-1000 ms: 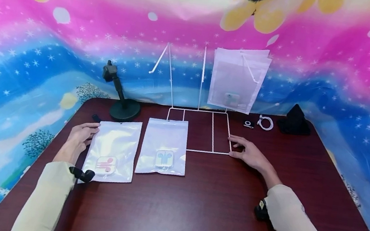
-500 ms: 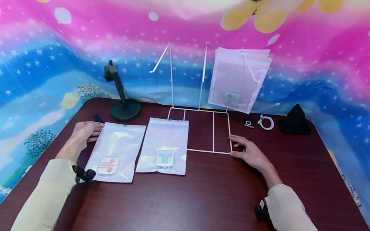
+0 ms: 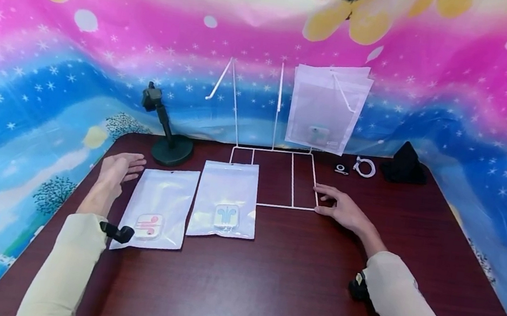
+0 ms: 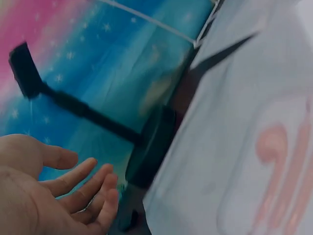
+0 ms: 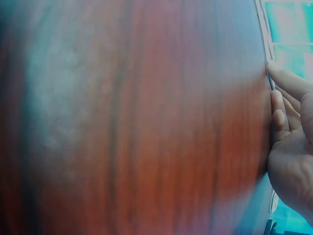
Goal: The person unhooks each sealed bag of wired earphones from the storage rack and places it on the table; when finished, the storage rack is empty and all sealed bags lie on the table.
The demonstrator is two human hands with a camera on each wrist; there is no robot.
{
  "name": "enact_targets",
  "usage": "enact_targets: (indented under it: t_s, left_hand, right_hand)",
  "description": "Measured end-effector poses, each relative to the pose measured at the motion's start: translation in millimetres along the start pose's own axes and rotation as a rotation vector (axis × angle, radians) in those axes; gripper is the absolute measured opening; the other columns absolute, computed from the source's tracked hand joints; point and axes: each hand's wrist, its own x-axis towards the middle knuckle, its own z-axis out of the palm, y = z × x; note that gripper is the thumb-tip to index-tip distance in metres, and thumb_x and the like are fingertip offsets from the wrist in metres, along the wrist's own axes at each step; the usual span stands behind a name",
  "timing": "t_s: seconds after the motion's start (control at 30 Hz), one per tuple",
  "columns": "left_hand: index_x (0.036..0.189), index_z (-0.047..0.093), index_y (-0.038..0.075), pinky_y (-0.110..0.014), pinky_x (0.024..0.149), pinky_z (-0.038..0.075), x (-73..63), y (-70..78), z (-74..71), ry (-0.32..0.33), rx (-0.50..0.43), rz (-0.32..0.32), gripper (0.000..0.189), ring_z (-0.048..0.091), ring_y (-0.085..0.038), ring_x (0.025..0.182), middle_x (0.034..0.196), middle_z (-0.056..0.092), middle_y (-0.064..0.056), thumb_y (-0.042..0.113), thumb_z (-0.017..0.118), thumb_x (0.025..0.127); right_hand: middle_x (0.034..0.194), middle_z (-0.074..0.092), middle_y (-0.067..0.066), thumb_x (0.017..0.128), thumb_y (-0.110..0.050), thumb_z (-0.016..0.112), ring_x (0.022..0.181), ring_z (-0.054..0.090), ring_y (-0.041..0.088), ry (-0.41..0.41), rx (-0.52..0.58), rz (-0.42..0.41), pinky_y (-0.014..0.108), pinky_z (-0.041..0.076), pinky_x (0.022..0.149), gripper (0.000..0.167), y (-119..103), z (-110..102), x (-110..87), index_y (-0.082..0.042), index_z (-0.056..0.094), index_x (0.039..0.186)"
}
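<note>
In the head view my left hand (image 3: 115, 173) hovers beside the left bag with its fingers extended, holding nothing. That white zip bag (image 3: 158, 204) lies flat and contains a case of pink-printed earphones (image 3: 147, 226). The left wrist view shows my left palm (image 4: 29, 200) with loosely bent fingers, apart from the bag. Just to the right lies a second white zip bag (image 3: 228, 187), with blue-printed earphones (image 3: 226, 216) inside, overlapping the white wire rack (image 3: 276, 205). My right hand (image 3: 341, 209) rests its thumb and fingertips against the rack base's right front corner.
White bags (image 3: 327, 109) hang on the rack's right hook; the left hook (image 3: 218, 79) and middle hook (image 3: 281, 88) carry nothing. A black stand (image 3: 172, 150) is behind the left bag. A small clip-on player (image 3: 341, 169), coiled white cable (image 3: 365, 168) and black pyramid-shaped object (image 3: 404, 164) sit back right.
The left bag has shifted slightly right, closer to the second bag. My left hand has come off its edge and risen, uncurling its fingers. My right hand has stayed put.
</note>
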Motion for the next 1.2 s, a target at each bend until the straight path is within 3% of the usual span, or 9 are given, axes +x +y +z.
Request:
enact_targets:
  t_s: [0.13,0.33,0.53,0.7,0.87,1.0,1.2]
  left_hand:
    - [0.151,0.054,0.010,-0.039,0.113,0.046,-9.4,21.2,22.3,-0.089,-0.024,0.066,0.046,0.061,-0.020,0.128,0.142,0.065,-0.006,0.032,0.046,0.111]
    - [0.150,0.056,0.009,-0.042,0.113,0.047,-13.4,45.0,70.7,-0.207,-0.056,0.118,0.042,0.061,-0.025,0.130,0.147,0.061,-0.013,0.025,0.049,0.112]
    - [0.143,0.063,0.011,-0.043,0.112,0.048,-7.7,45.1,123.7,-0.236,-0.072,0.085,0.037,0.063,-0.028,0.127,0.141,0.064,-0.013,0.023,0.053,0.110]
    - [0.140,0.065,0.009,-0.042,0.110,0.049,-5.6,39.7,156.1,-0.238,-0.010,0.093,0.035,0.062,-0.029,0.128,0.140,0.064,-0.014,0.022,0.056,0.109]
    - [0.136,0.068,0.006,-0.041,0.101,0.053,-6.5,37.6,177.5,-0.216,0.088,0.155,0.033,0.062,-0.031,0.119,0.135,0.064,-0.016,0.019,0.059,0.107]
    - [0.132,0.071,0.009,-0.039,0.092,0.053,-3.8,35.8,188.6,-0.186,0.177,0.167,0.030,0.062,-0.029,0.110,0.130,0.067,-0.015,0.017,0.063,0.104]
    - [0.127,0.074,0.010,-0.041,0.098,0.053,3.1,25.7,197.3,-0.149,0.230,0.199,0.027,0.063,-0.028,0.113,0.127,0.069,-0.014,0.012,0.067,0.101]
  right_hand:
    - [0.161,0.042,0.017,0.099,-0.013,0.072,0.129,0.054,0.037,0.001,-0.007,0.001,0.045,0.045,0.098,0.060,0,0,0.0,-0.005,0.049,0.154]
    - [0.161,0.042,0.016,0.099,-0.013,0.071,0.128,0.054,0.037,0.006,-0.008,0.001,0.042,0.045,0.095,0.059,1,-1,0.5,-0.005,0.050,0.154]
    - [0.161,0.042,0.017,0.099,-0.014,0.072,0.128,0.054,0.037,0.004,0.006,-0.012,0.045,0.045,0.097,0.060,3,-1,1.3,-0.005,0.050,0.154]
    - [0.160,0.043,0.017,0.098,-0.012,0.072,0.128,0.055,0.038,0.005,0.019,-0.012,0.049,0.045,0.102,0.061,6,0,2.3,-0.006,0.050,0.154]
    - [0.160,0.043,0.016,0.098,-0.013,0.073,0.128,0.055,0.037,0.009,0.013,-0.012,0.047,0.046,0.100,0.061,8,0,2.6,-0.007,0.050,0.154]
    - [0.161,0.043,0.015,0.098,-0.013,0.073,0.128,0.055,0.036,0.008,0.013,-0.012,0.046,0.045,0.098,0.060,8,0,3.1,-0.007,0.051,0.154]
    - [0.160,0.044,0.015,0.098,-0.014,0.073,0.128,0.055,0.036,0.004,0.016,-0.002,0.045,0.045,0.099,0.061,6,0,2.7,-0.008,0.050,0.154]
